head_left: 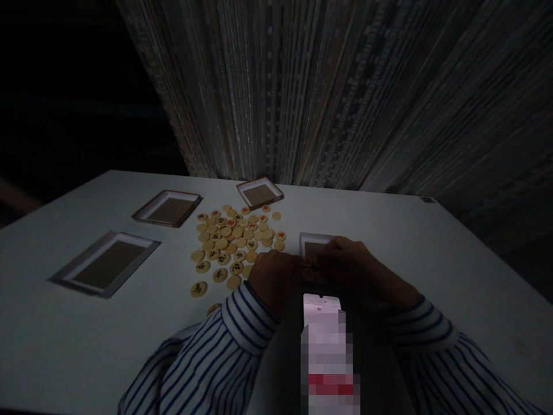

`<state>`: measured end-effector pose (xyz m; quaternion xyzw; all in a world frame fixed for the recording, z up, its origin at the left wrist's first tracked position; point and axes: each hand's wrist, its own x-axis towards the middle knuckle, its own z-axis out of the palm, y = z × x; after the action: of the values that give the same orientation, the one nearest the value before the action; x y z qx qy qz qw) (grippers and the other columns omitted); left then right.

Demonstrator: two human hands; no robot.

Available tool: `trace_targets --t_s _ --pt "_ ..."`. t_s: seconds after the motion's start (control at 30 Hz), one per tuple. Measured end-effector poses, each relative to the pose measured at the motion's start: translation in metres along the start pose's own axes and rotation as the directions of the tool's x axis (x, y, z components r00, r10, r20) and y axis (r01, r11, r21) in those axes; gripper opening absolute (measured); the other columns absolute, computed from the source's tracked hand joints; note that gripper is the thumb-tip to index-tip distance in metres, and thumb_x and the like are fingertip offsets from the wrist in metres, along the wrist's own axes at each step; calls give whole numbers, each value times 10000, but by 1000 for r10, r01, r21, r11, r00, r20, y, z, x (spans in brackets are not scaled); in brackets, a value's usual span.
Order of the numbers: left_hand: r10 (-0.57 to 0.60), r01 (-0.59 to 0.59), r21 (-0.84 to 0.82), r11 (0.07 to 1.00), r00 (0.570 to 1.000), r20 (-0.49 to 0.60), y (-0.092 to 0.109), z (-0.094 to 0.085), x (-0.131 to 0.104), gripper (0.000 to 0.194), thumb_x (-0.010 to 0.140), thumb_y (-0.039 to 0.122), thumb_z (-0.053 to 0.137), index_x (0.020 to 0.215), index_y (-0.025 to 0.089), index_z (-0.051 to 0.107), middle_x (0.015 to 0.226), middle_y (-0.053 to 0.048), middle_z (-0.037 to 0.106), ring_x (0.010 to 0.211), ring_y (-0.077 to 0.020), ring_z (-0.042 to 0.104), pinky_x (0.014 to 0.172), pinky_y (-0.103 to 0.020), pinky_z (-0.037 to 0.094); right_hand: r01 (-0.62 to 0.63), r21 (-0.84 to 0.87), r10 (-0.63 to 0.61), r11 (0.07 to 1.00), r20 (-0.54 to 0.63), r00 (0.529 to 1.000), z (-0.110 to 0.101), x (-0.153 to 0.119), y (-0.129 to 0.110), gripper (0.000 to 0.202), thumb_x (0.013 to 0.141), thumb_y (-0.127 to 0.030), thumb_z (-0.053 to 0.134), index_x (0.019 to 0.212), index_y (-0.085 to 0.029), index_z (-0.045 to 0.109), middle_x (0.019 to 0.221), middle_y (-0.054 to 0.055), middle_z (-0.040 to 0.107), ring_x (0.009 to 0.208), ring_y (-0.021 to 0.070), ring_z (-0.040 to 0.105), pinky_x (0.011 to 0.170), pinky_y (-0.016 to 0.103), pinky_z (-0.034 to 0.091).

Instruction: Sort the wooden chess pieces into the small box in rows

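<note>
Hands, left and right, curled at the near box, toward three o'clock of the scattered discs on the counter; whether the fingers pinch discs cannot be told in shadow.

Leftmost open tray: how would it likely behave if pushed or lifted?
The leftmost open tray looks thin-walled, so probably light for its size. Its straight sides suggest it is fairly stiff. Shallow and flat on the white table, it would likely slide before tipping.
</note>
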<state>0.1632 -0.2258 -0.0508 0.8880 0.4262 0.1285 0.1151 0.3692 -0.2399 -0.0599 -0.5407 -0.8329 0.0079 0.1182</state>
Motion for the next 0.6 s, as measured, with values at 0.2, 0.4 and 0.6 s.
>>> trace_targets --t_s 0.2,0.4,0.6 --pt "0 0 -3 1000 1000 1 0 -1 0 277 861 237 401 868 190 673 838 -73 697 817 -241 623 726 -378 447 -3 5 3 1000 4 1000 -3 0 -3 150 812 -250 516 784 -204 656 780 52 555 613 111 469 540 244 324" --pt "11 -11 14 1000 1000 1 0 -2 0 301 870 264 385 850 189 675 798 -67 693 782 -218 622 703 -350 447 14 16 -14 1000 3 1000 -3 -1 -2 148 803 -237 519 772 -212 662 780 54 561 627 124 477 542 256 332" --pt "-6 6 21 1000 1000 1 1 -2 0 299 872 249 382 838 190 673 805 -68 693 789 -223 620 705 -358 448 4 19 -4 1000 5 1000 -1 -1 -1 154 812 -246 509 806 -223 661 794 48 567 627 113 484 544 245 338"
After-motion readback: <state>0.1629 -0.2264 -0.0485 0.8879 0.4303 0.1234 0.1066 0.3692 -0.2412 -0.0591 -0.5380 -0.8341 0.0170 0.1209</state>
